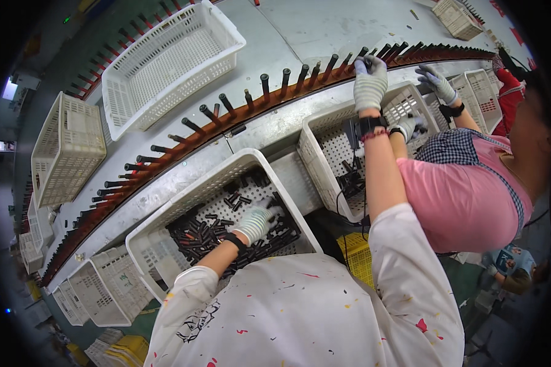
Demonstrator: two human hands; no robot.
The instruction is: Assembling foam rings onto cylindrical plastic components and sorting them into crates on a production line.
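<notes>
My left hand (255,221), in a striped white-and-grey knit glove, is down in a white plastic basket (150,235) over a loose heap of short black tubes (196,237), some with reddish parts. Its fingers are curled among the tubes, and what they hold is hidden. Farther off to the right, my right hand (371,85), gloved the same way, is raised at a curved brown rail (251,111) set with a long row of upright black tubes. Its fingertips pinch a black tube (359,62), partly covered by the glove.
On my right a co-worker in a pink top (459,196) has gloved hands near the rail and a second basket (315,153). Beyond the rail stand an empty-looking white basket (171,67) and an upended one (67,150). A yellow crate (356,257) sits below.
</notes>
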